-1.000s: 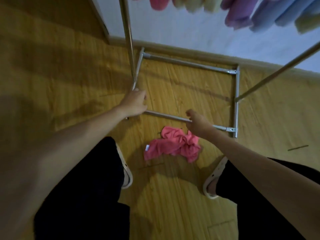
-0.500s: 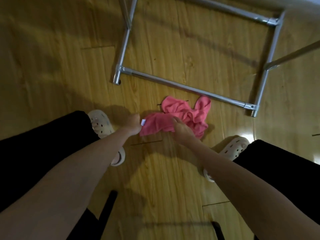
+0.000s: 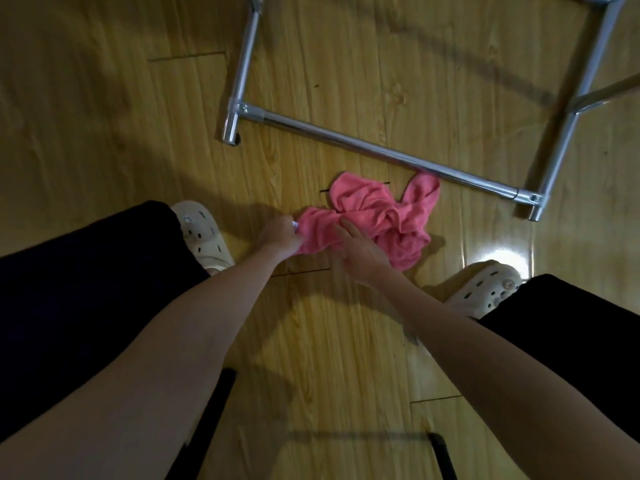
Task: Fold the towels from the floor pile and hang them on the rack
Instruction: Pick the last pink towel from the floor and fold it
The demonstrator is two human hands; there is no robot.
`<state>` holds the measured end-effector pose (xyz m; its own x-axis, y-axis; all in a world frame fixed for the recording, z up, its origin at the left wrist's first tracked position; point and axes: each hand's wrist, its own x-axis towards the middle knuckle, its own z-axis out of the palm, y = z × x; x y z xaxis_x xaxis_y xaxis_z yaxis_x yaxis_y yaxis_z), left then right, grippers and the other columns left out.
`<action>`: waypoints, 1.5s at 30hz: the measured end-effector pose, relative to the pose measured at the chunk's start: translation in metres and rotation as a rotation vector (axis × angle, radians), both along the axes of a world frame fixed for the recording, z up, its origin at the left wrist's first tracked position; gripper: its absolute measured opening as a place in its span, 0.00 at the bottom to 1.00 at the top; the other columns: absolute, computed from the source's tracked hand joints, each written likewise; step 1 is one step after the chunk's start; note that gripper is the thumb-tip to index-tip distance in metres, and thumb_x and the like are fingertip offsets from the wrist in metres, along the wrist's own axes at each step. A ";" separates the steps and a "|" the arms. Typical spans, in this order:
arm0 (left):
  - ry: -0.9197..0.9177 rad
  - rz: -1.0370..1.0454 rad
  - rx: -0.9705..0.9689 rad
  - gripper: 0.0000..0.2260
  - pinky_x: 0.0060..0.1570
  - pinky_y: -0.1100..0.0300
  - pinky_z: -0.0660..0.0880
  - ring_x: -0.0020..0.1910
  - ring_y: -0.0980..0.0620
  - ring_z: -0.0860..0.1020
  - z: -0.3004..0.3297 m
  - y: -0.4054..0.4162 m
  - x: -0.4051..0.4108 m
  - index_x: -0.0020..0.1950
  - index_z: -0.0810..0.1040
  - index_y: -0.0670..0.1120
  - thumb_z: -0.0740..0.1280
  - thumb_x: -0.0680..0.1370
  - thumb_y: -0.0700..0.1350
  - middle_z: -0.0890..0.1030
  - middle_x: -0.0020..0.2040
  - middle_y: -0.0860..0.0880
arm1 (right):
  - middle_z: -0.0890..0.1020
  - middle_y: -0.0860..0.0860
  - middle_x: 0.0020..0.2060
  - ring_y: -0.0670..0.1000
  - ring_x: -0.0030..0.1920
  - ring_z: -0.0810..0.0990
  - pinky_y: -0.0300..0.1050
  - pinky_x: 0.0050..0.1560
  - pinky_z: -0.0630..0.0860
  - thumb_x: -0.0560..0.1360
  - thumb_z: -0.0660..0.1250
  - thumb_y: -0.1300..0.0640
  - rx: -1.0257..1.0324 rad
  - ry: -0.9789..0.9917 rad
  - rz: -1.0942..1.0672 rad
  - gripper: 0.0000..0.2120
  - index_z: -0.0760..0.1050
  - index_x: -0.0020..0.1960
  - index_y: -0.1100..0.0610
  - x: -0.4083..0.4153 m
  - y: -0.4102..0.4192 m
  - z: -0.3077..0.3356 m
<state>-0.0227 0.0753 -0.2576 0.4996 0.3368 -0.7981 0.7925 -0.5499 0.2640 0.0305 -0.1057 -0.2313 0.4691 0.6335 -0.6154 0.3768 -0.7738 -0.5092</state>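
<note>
Down on the wooden floor (image 3: 104,109), pink towel (image 3: 377,216) just before rack base (image 3: 388,152), left hand (image 3: 280,235) pinching its corner, right hand (image 3: 360,252) spread open on it.

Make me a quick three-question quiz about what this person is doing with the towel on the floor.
1. True or false: the pink towel lies crumpled on the wooden floor.
2. Which hand pinches the towel's corner by its white tag: A) left hand, B) right hand?
3. Fill in: the towel's far edge reaches the rack's metal ___.

Key: 1 true; 2 A; 3 bar.
</note>
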 end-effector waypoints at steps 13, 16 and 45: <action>-0.017 0.440 -0.256 0.04 0.19 0.68 0.61 0.24 0.51 0.68 0.157 -0.030 0.007 0.34 0.76 0.40 0.66 0.69 0.35 0.72 0.27 0.45 | 0.80 0.55 0.59 0.54 0.56 0.79 0.48 0.52 0.75 0.70 0.73 0.54 0.151 -0.013 -0.029 0.24 0.73 0.64 0.58 -0.005 -0.006 0.118; -0.057 0.477 -0.268 0.03 0.18 0.69 0.58 0.22 0.52 0.67 0.196 -0.039 0.003 0.37 0.76 0.39 0.64 0.71 0.36 0.72 0.28 0.45 | 0.80 0.55 0.57 0.55 0.56 0.78 0.49 0.52 0.76 0.72 0.72 0.54 0.216 -0.087 -0.047 0.20 0.75 0.61 0.59 -0.014 -0.014 0.157; -0.875 -0.253 -0.444 0.12 0.48 0.58 0.78 0.45 0.56 0.79 0.506 -0.104 -0.068 0.47 0.77 0.58 0.75 0.70 0.44 0.81 0.45 0.58 | 0.80 0.48 0.39 0.46 0.40 0.78 0.42 0.43 0.76 0.72 0.62 0.66 0.894 -0.556 -0.356 0.07 0.77 0.47 0.61 -0.068 -0.097 0.516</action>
<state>-0.0906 -0.0290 0.2484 0.9846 -0.0978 -0.1447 0.0966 -0.3854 0.9177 -0.0374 -0.2031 0.2846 0.7811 0.5185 0.3478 0.5552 -0.3219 -0.7669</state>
